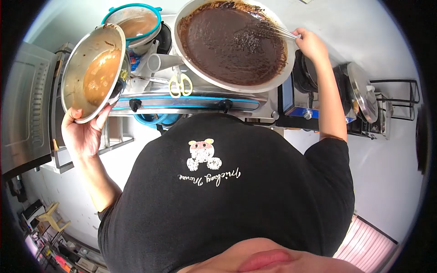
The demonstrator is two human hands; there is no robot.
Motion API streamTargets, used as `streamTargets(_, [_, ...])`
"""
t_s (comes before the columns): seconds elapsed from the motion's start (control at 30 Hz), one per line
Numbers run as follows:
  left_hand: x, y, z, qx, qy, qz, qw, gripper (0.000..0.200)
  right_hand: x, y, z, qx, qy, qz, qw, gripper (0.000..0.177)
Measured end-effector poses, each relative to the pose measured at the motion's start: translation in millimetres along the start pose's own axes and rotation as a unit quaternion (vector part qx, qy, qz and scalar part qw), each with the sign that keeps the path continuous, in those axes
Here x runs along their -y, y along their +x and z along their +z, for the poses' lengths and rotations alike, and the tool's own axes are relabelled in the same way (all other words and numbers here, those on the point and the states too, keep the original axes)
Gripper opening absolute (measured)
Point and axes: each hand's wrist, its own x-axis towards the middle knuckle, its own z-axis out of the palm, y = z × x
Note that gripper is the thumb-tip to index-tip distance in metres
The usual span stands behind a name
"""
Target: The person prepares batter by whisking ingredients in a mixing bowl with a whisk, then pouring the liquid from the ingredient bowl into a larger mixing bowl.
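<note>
My left hand [85,132] grips the rim of a metal bowl [74,77], tilted toward me, with brown liquid [102,75] pooled inside. In my right hand [312,44] is the handle of a wire whisk [284,33]. The whisk's wires reach into a thick dark brown mixture [218,41], which fills a wide, pale pan [236,86] on the stove. Between the bowl and the pan are scissors with pale yellow handles [180,85] and a grey cup lying on its side [163,62].
A teal-rimmed strainer [157,22] with brownish liquid sits behind the bowl. The stove front [182,104] has two black knobs. On the right stand another burner unit [309,111] and a metal lid [362,91]. A steel oven-like appliance [29,100] is at left.
</note>
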Motion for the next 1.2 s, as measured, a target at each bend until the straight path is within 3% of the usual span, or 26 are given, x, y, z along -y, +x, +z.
streamTargets(0.1, [2.1,-1.9,3.3,-0.001,0.0,-0.005,1.0,0.057,-24.8,30.1,37.9,-0.02,0.02,0.018,0.999,0.03])
streamTargets(0.17, [5.6,-4.7,8.4,0.006,0.0,-0.002,1.0,0.057,0.8,22.4,49.6,0.012,0.032,0.045,0.998,0.029])
streamTargets(0.23, [8.8,-7.1,13.3,0.01,0.001,0.001,1.0,0.057,10.6,23.5,62.0,0.032,0.029,-0.064,0.997,0.029])
streamTargets(0.37, [14.9,-10.6,21.2,-0.017,0.009,0.019,1.0,0.057,22.5,24.9,14.7,0.127,0.028,-0.132,0.983,0.029])
streamTargets(0.5, [21.6,-16.3,29.1,-0.024,0.013,0.03,0.999,0.058,12.8,53.6,-6.5,0.063,-0.012,-0.161,0.985,0.027])
streamTargets(0.63, [23.5,-20.2,47.3,-0.035,0.038,0.043,0.998,0.057,-4.9,105.9,32.2,-0.034,0.068,-0.173,0.982,0.03])
streamTargets(0.7, [21.4,-20.1,58.3,-0.018,0.074,0.028,0.997,0.057,11.2,108.9,56.1,-0.061,0.038,-0.115,0.991,0.029])
streamTargets(0.73, [22.8,-20.6,69.3,-0.029,0.089,0.029,0.995,0.057,19.0,103.3,67.6,-0.049,0.07,-0.113,0.99,0.026])
streamTargets(0.8, [22.6,-16.9,86.9,-0.034,0.139,0.037,0.989,0.055,28.0,92.9,77.1,-0.001,0.089,-0.196,0.977,0.021])
streamTargets(0.93, [23.3,2.5,124.1,-0.04,0.205,0.028,0.978,0.046,26.8,51.4,45.9,0.086,0.079,-0.277,0.954,0.021])
streamTargets(1.03, [24.3,28.9,138.7,-0.032,0.242,0.025,0.969,0.023,11.8,28.3,13.6,0.091,0.071,-0.27,0.956,0.022])
streamTargets(1.2, [30.6,70.8,157.9,-0.008,0.29,-0.023,0.957,0.028,-12.4,-1.3,-16.2,0.083,0.075,-0.213,0.971,0.024])
